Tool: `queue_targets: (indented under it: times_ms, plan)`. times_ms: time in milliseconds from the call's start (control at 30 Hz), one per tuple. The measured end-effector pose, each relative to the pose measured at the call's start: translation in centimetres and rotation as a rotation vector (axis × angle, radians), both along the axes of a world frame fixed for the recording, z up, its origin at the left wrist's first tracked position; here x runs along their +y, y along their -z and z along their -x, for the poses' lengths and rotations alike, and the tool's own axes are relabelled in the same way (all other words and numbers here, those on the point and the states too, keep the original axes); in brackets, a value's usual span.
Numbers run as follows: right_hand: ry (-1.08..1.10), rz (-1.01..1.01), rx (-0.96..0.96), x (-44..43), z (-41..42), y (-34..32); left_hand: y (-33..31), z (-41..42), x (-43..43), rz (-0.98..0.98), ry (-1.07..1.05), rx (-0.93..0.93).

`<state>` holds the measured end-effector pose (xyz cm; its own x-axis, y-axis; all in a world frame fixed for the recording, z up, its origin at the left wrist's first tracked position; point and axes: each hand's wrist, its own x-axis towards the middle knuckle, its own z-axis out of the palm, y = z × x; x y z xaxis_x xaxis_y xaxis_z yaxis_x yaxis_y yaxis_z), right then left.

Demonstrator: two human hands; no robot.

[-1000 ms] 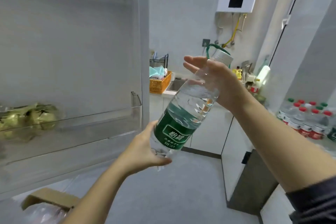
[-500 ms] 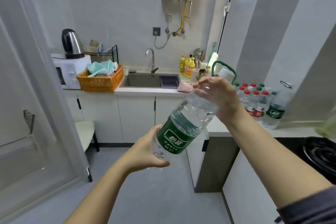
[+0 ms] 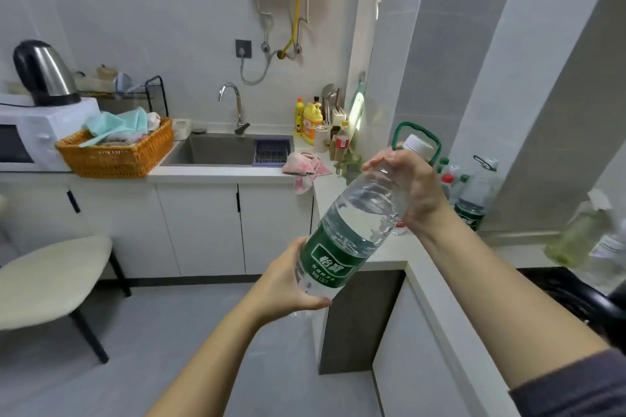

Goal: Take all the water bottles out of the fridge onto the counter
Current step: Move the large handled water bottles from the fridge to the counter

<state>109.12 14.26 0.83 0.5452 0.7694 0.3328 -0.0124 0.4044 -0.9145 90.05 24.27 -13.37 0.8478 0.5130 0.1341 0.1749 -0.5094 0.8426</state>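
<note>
A large clear water bottle [image 3: 352, 227] with a green label, white cap and green carry loop is tilted in mid air, cap up and to the right. My left hand [image 3: 284, 281] cups its base. My right hand [image 3: 411, 186] grips its shoulder just below the cap. Behind my right hand, several small water bottles [image 3: 452, 179] with red and green caps stand on the white counter [image 3: 382, 250], beside another large green-label bottle [image 3: 476, 195]. The fridge is out of view.
A sink [image 3: 220, 149] with a tap is set in the back counter, with an orange basket [image 3: 117, 152], microwave [image 3: 30, 135] and kettle [image 3: 42, 73] to its left. A pink cloth [image 3: 305, 167] hangs at the corner. A stool [image 3: 50, 281] stands at left. A black hob [image 3: 582, 294] lies at right.
The view has swung right from the fridge door to the kitchen counter. Both hands keep hold of the large bottle, now closer to the counter corner.
</note>
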Motion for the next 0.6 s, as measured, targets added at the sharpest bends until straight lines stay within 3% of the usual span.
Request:
queue_targets:
  times_ms: [333,600]
  plan:
    - [0.007,0.039,0.053,0.7,-9.0,1.6,1.8,-9.8,2.5,0.023,0.092,0.032]
    - [0.167,0.099,0.061,6.6,-17.6,4.0,4.4,-19.7,9.5,0.088,0.205,0.050]
